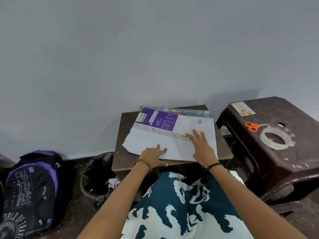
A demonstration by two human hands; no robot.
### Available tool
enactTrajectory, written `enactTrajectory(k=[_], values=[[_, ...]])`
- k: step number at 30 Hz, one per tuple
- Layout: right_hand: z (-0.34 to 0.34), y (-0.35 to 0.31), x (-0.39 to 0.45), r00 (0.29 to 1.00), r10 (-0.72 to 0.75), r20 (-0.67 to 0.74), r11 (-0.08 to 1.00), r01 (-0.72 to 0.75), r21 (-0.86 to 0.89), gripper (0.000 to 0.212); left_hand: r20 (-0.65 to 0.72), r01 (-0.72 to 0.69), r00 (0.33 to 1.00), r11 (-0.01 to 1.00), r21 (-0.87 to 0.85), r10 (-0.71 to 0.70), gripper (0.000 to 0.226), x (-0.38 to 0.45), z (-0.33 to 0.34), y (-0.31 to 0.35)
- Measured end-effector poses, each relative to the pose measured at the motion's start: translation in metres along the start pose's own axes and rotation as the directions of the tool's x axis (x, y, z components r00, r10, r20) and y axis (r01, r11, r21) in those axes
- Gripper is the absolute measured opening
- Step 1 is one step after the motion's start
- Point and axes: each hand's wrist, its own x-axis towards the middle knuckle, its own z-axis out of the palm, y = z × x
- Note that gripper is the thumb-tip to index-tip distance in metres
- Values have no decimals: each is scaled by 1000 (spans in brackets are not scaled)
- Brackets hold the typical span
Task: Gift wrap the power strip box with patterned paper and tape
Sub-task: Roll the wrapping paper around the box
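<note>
A: On the small bench (120, 159), the power strip box (165, 124) lies flat on the white underside of the patterned paper (155, 142), toward its far edge, with the still-rolled part of the sheet (181, 110) just behind it.

B: And the hands?

A: The right hand (201, 146) is spread open, fingers straight, tips touching the box's near right corner. The left hand (153, 155) rests on the paper's near edge with fingers bent; I can't tell whether it pinches the edge or only presses it.

B: What might go wrong?

A: The box sits slightly skewed to the paper's edges, so I'd guess a fold brought up now could wrap crooked. The near-left edge looks ragged, which may show on the seam. Also, the tape roll (275, 138) and orange scissors (252, 126) are on the brown stool (293, 152), well apart; reaching for them could let the fold spring open.
</note>
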Motion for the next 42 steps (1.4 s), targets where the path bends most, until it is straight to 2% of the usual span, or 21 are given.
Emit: enactTrajectory(k=[3, 7, 11, 14, 18, 21, 24, 31, 37, 40, 42], values=[[-2, -2, -3, 1000, 12, -5, 999, -12, 35, 78, -74, 15, 997, 999, 48, -11, 72, -7, 10, 9], [-3, -6, -3, 999, 42, -2, 997, -42, 58, 68, -265, 101, 962, 987, 126, -65, 53, -13, 30, 26], [-10, -20, 2, 998, 61, -29, 981, -66, -184, 59, -355, 77, 935, 975, 209, 3, 30, -16, 27, 34], [-9, -28, 7, 998, -6, -59, 918, -18, -396, 56, -369, 13, 928, 984, 179, 55, 20, -13, 9, 32], [-19, -31, 25, 992, -120, -47, 873, 83, -480, 50, -315, -135, 936, 987, 90, 157, 25, -9, -15, 24], [-30, -33, 46, 981, -193, -16, 841, 157, -518, 42, -253, -194, 947, 980, 37, 197, 32, -6, -32, 16], [-35, -35, 70, 979, -203, 8, 810, 172, -561, 40, -159, -225, 963, 974, -18, 219, 34, -1, -43, 8], [-40, -36, 118, 982, -185, 32, 825, 173, -538, 38, 10, -230, 972, 965, -128, 233, 38, 8, -42, -8], [-37, -34, 117, 976, -217, 13, 817, 189, -545, 45, 69, -184, 971, 905, -382, 227, 44, 7, -41, -10], [-37, -35, 105, 970, -239, 34, 807, 218, -548, 45, 108, -145, 969, 868, -474, 221, 36, 4, -45, -3], [-39, -37, 97, 967, -250, 56, 801, 238, -549, 38, 121, -103, 973, 842, -529, 196, 21, 0, -47, 2]])
